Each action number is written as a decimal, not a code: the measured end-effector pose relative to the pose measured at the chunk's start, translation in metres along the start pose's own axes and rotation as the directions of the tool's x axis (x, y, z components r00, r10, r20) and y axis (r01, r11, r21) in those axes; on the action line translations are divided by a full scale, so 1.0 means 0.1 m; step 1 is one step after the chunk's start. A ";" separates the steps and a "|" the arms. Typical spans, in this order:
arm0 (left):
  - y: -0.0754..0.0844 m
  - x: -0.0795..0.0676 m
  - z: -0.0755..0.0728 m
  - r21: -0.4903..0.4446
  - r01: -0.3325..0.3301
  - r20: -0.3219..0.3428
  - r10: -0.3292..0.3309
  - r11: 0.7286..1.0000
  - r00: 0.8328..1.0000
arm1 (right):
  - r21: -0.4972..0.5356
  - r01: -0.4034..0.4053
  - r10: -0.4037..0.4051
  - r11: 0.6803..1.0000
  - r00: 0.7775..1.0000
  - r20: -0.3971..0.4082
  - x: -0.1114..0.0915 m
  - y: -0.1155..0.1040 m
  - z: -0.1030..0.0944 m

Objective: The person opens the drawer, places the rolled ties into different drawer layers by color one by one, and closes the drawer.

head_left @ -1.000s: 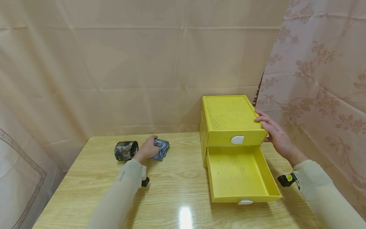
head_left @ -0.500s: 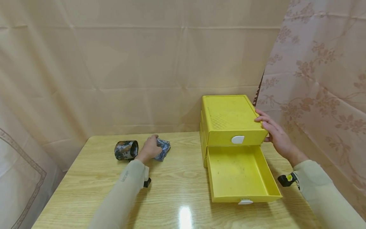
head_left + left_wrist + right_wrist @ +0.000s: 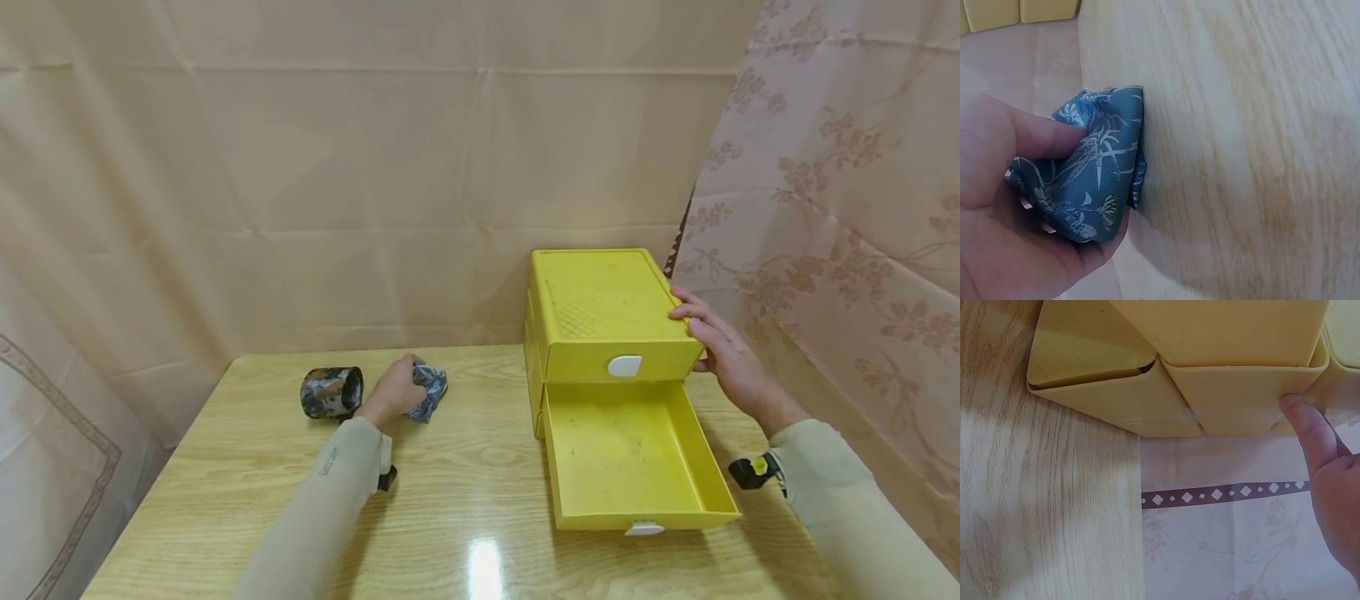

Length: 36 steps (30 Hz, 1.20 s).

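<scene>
My left hand (image 3: 393,392) pinches a folded blue-grey cloth (image 3: 427,392) at the back of the table. In the left wrist view the thumb lies across the cloth (image 3: 1107,165), whose pale plant pattern shows, and the other fingers curl behind it. To the left of this hand a camouflage-patterned cylinder (image 3: 330,392) lies on its side, its mouth facing right. My right hand (image 3: 727,358) rests against the upper right edge of a yellow drawer unit (image 3: 607,296). In the right wrist view a finger (image 3: 1310,428) of it touches the unit's side.
The lower drawer (image 3: 626,450) is pulled far out toward me, with bare yellow floor and a white handle. Above it the upper drawer front (image 3: 577,363) is closed. A beige curtain (image 3: 360,167) hangs behind the wooden table (image 3: 442,517), and a flowered one (image 3: 862,208) at the right.
The left hand has shifted slightly right and its fingers have drawn in on the cloth, which is more bunched. The right hand and the drawers have stayed put.
</scene>
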<state>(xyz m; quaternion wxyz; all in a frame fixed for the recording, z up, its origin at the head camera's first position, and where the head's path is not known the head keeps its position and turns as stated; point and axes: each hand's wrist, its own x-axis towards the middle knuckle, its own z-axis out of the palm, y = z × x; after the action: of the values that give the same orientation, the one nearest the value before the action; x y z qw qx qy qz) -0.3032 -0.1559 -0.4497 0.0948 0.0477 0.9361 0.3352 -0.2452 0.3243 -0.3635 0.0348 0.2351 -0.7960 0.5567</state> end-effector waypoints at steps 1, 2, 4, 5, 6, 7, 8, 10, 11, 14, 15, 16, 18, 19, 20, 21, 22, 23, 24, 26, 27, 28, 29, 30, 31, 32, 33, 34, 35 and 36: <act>0.00 0.00 0.01 -0.011 0.003 0.004 -0.003 1.000 1.000 | 0.001 0.001 -0.001 1.000 1.000 0.000 0.00 0.00 0.00; 0.00 0.00 0.01 -0.016 0.000 0.003 0.000 1.000 1.000 | 0.004 0.001 -0.001 1.000 1.000 -0.001 0.00 0.00 0.00; 0.00 0.01 0.02 -0.023 0.001 0.004 -0.001 1.000 1.000 | 0.008 0.004 -0.004 1.000 1.000 -0.002 0.00 0.00 0.00; 0.00 0.01 0.02 -0.020 0.002 0.002 -0.001 1.000 1.000 | 0.011 0.006 -0.006 1.000 1.000 -0.002 0.00 0.00 0.00; 0.00 0.01 0.02 -0.016 0.003 0.002 -0.003 1.000 1.000 | 0.011 0.007 -0.007 1.000 1.000 -0.002 0.00 0.00 0.00; 0.00 0.01 0.02 -0.013 0.004 0.002 -0.004 1.000 1.000 | 0.015 0.008 -0.008 1.000 1.000 -0.002 0.00 0.01 0.00; 0.00 0.01 0.02 -0.014 0.006 0.005 -0.006 1.000 1.000 | 0.016 0.009 -0.009 1.000 1.000 -0.002 0.00 0.01 0.00; 0.01 0.00 0.02 -0.019 0.010 0.008 -0.010 1.000 1.000 | 0.022 0.011 -0.011 1.000 1.000 -0.001 0.00 0.01 -0.01; 0.02 0.00 0.01 -0.024 0.011 0.009 -0.011 1.000 1.000 | 0.023 0.012 -0.012 1.000 1.000 -0.001 0.00 0.02 -0.01; 0.02 -0.01 0.01 -0.039 0.012 0.011 -0.011 0.999 1.000 | 0.037 0.015 -0.015 0.999 1.000 0.002 0.01 0.02 -0.01; 0.02 -0.01 0.01 -0.034 0.008 0.008 -0.008 0.999 1.000 | 0.041 0.016 -0.016 0.999 1.000 0.003 0.02 0.02 -0.01; 0.02 -0.01 0.01 -0.029 0.008 0.005 -0.008 1.000 1.000 | 0.042 0.017 -0.017 0.999 1.000 0.004 0.02 0.02 0.00; 0.01 0.00 0.01 -0.015 0.006 0.001 -0.006 1.000 1.000 | 0.047 0.019 -0.019 0.999 1.000 0.004 0.03 0.02 0.00; 0.01 0.00 0.01 -0.008 0.003 -0.001 -0.003 1.000 1.000 | 0.047 0.019 -0.019 0.999 1.000 0.003 0.03 0.02 0.00; 0.01 0.00 0.01 -0.004 0.000 -0.002 0.000 1.000 1.000 | 0.046 0.020 -0.020 0.999 1.000 0.002 0.03 0.02 0.00; 0.00 0.00 0.02 -0.005 -0.001 -0.002 0.001 1.000 1.000 | 0.043 0.020 -0.020 0.999 1.000 0.001 0.03 0.02 0.00; 0.00 0.01 0.02 -0.012 0.002 0.003 -0.002 1.000 1.000 | 0.043 0.020 -0.020 0.999 1.000 0.001 0.03 0.02 0.00; 0.00 0.01 0.02 -0.016 0.000 0.005 0.000 1.000 1.000 | 0.045 0.021 -0.021 0.999 1.000 0.002 0.03 0.02 0.00; -0.01 0.01 0.02 -0.020 0.001 0.008 -0.001 1.000 1.000 | 0.046 0.020 -0.020 0.999 1.000 0.002 0.03 0.02 0.00; -0.01 0.02 0.03 -0.023 -0.001 0.009 0.001 1.000 1.000 | 0.045 0.017 -0.017 0.999 1.000 0.003 0.02 0.02 0.00; -0.01 0.02 0.03 -0.024 -0.001 0.010 0.001 1.000 1.000 | 0.040 0.015 -0.015 0.999 1.000 0.003 0.02 0.02 0.00; -0.01 0.02 0.03 -0.021 -0.004 0.008 0.004 1.000 1.000 | 0.036 0.012 -0.012 0.999 1.000 0.002 0.02 0.01 0.00; -0.01 0.02 0.03 -0.015 -0.007 0.005 0.007 1.000 1.000 | 0.035 0.009 -0.009 0.999 1.000 0.001 0.02 0.01 0.00; -0.01 0.03 0.03 -0.013 -0.006 0.006 0.006 1.000 1.000 | 0.028 0.005 -0.005 1.000 1.000 0.000 0.01 0.01 0.00; -0.01 0.02 0.03 -0.012 -0.007 0.005 0.007 1.000 1.000 | 0.023 0.003 -0.002 1.000 1.000 -0.001 0.01 0.01 0.00; -0.01 0.02 0.02 -0.010 -0.006 0.006 0.006 1.000 1.000 | 0.021 0.001 -0.001 1.000 1.000 0.000 0.01 0.01 0.00; -0.01 0.02 0.02 -0.013 -0.006 0.008 0.006 1.000 1.000 | 0.015 -0.001 0.001 1.000 1.000 -0.001 0.01 0.00 0.00; -0.02 0.02 0.02 -0.014 -0.005 0.009 0.006 1.000 1.000 | 0.016 -0.001 0.001 1.000 1.000 -0.001 0.01 0.00 0.00; -0.02 0.01 0.02 -0.019 -0.005 0.012 0.006 1.000 1.000 | 0.016 -0.001 0.001 1.000 1.000 -0.001 0.01 0.00 0.00; -0.02 0.01 0.01 -0.024 -0.007 0.014 0.007 1.000 1.000 | 0.013 -0.003 0.003 1.000 1.000 -0.002 0.01 0.00 0.01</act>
<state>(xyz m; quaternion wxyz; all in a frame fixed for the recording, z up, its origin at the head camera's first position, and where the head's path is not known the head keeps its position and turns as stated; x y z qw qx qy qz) -0.3037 -0.1561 -0.4518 0.1008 0.0522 0.9313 0.3462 -0.2457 0.3238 -0.3639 0.0332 0.2335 -0.7927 0.5621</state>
